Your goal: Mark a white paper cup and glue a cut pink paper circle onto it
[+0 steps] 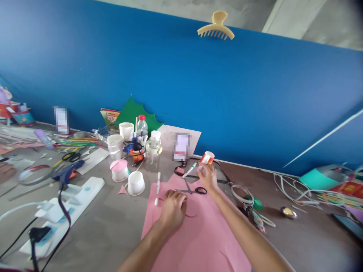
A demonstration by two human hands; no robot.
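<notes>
My left hand (174, 207) rests on the large pink sheet (195, 241) with its fingers curled in; what they hold, if anything, is hidden. A round cut edge shows in the sheet just right of it. My right hand (208, 176) is raised at the sheet's far right corner, fingertips at the front of a small red and white cup (208, 156). Whether they grip it cannot be made out. Open scissors (189, 190) with black handles lie on the sheet between my hands. A white marker (157, 189) lies along the sheet's left edge, another (189, 170) beyond the scissors.
White paper cups (136, 183), one with a pink lid (119, 170), a glass jar (153, 155) and a bottle (142, 128) stand left. Further left are a power strip (68, 215) and a blue glue gun (66, 172). Cables (244, 194) lie right. At far left another person's hand (7, 172) shows.
</notes>
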